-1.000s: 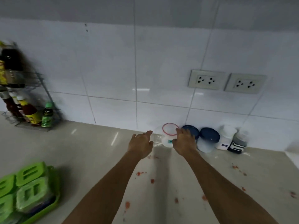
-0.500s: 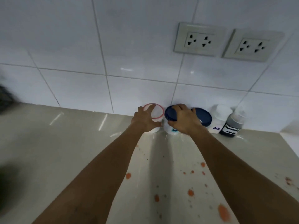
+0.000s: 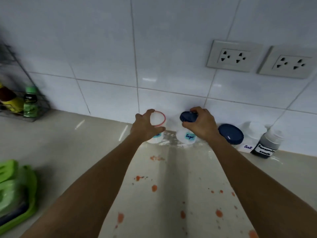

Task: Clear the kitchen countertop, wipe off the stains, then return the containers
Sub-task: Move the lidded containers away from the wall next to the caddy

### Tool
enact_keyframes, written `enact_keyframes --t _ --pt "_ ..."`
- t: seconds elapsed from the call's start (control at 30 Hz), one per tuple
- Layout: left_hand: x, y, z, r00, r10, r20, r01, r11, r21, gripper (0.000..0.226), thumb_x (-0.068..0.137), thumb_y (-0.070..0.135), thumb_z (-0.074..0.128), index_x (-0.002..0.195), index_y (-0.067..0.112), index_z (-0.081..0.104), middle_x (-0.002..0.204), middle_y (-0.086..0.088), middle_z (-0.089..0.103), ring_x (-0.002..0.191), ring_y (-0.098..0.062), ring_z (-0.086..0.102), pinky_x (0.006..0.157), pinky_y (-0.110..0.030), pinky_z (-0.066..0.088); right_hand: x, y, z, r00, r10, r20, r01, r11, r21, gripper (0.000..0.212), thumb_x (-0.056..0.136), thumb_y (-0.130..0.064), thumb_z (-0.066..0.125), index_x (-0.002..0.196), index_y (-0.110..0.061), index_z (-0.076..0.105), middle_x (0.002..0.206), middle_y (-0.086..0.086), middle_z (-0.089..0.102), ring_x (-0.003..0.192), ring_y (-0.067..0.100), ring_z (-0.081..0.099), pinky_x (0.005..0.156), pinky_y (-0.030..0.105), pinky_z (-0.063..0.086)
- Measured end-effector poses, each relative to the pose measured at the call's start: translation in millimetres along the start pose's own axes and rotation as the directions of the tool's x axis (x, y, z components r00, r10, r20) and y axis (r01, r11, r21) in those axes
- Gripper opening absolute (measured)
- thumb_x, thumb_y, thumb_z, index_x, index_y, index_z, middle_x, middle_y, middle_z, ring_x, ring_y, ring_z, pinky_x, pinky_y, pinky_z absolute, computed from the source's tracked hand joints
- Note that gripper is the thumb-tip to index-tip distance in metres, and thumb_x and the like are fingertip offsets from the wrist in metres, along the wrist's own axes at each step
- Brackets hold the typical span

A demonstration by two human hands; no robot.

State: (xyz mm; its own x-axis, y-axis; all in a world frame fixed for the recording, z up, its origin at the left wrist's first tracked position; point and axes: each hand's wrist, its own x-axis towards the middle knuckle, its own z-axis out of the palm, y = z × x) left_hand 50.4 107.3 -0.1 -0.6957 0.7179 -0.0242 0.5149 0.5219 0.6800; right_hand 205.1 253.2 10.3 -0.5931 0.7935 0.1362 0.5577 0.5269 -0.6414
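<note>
Several containers stand in a row against the tiled wall on the beige countertop [image 3: 85, 152]. My left hand [image 3: 145, 127] wraps a white jar with a red-rimmed lid [image 3: 158, 118]. My right hand [image 3: 200, 124] grips the "Sugar" jar [image 3: 187, 136] by its dark blue lid [image 3: 187, 116], and the jar leans left. To the right stand another blue-lidded jar [image 3: 230, 133], a white "Salt" jar [image 3: 252, 136] and a dark "Seasoning sauce" bottle [image 3: 267, 145]. Orange-red stains [image 3: 154, 188] dot the counter between my forearms. White powder lies around the jar bases.
A wire rack [image 3: 20, 93] with sauce bottles stands at the far left against the wall. A green tray [image 3: 17, 194] holding green items sits at the counter's left front. Two wall sockets [image 3: 233, 56] are mounted above the containers at the right.
Both hands have closed around the two jars. The Sugar jar is now tilted and shifted left, away from the other blue-lidded jar. The view pulled back, showing the rack and tray.
</note>
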Motion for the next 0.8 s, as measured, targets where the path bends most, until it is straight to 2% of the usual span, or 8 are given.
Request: enact_keyframes --t 0.07,0.27,0.43,0.57,0.7,0.8 --pt "-6.4 -14.5 -25.0 0.999 -0.051 -0.009 0.051 0.998 0.035 0.089 0.071 0.047 0.076 0.143 0.032 0.025 0.128 -0.014 0.036 0.115 -0.036 0.05 0.097 -0.04 0.044 0.6 -20.2 14.2 0.999 -0.026 0.02 0.025 0.999 0.028 0.066 0.064 -0.038 0.077 0.123 -0.024 0.051 0.124 0.004 0.05 0.113 0.029 0.05 0.094 0.038 0.047" --pt "-37.6 -89.7 -110.0 0.964 -0.246 -0.098 0.26 0.952 0.163 0.095 0.07 0.049 0.075 0.145 0.029 0.02 0.135 -0.017 0.032 0.118 -0.038 0.048 0.096 -0.042 0.044 -15.3 -107.8 86.2 0.97 -0.196 0.142 0.185 0.979 0.085 0.058 0.061 -0.039 0.076 0.115 -0.026 0.057 0.117 0.002 0.052 0.106 0.029 0.053 0.091 0.04 0.048" --pt "-66.8 -153.9 -159.2 0.919 -0.352 -0.174 0.382 0.907 0.179 0.092 0.072 0.05 0.073 0.146 0.029 0.021 0.133 -0.017 0.034 0.118 -0.04 0.047 0.096 -0.043 0.043 -40.8 -177.0 150.6 0.929 -0.28 0.241 0.269 0.96 0.074 0.059 0.065 -0.036 0.076 0.12 -0.025 0.055 0.122 0.002 0.048 0.11 0.028 0.049 0.091 0.036 0.047" --pt "-78.2 -192.6 -180.6 0.912 -0.356 -0.203 0.395 0.896 0.204 0.092 0.072 0.052 0.072 0.145 0.028 0.024 0.13 -0.017 0.037 0.116 -0.04 0.049 0.095 -0.043 0.044 -55.9 -219.6 192.9 0.897 -0.322 0.303 0.317 0.946 0.065 0.057 0.071 -0.033 0.075 0.122 -0.024 0.054 0.125 0.003 0.045 0.113 0.028 0.044 0.091 0.031 0.043" --pt "-79.5 -220.1 -193.3 0.916 -0.341 -0.212 0.378 0.91 0.17 0.091 0.072 0.055 0.071 0.144 0.027 0.024 0.13 -0.017 0.038 0.114 -0.04 0.051 0.093 -0.044 0.045 -67.5 -247.4 225.9 0.864 -0.364 0.348 0.389 0.921 -0.002 0.057 0.076 -0.033 0.073 0.127 -0.022 0.051 0.128 0.002 0.04 0.115 0.028 0.038 0.095 0.033 0.043" --pt "-79.8 -233.0 -191.0 0.928 -0.318 -0.194 0.351 0.922 0.164 0.092 0.071 0.056 0.07 0.145 0.027 0.022 0.129 -0.017 0.038 0.114 -0.041 0.051 0.093 -0.043 0.045 -73.1 -251.0 242.3 0.875 -0.346 0.338 0.37 0.929 -0.007 0.057 0.076 -0.032 0.074 0.127 -0.021 0.051 0.128 0.003 0.039 0.117 0.027 0.038 0.094 0.032 0.042"
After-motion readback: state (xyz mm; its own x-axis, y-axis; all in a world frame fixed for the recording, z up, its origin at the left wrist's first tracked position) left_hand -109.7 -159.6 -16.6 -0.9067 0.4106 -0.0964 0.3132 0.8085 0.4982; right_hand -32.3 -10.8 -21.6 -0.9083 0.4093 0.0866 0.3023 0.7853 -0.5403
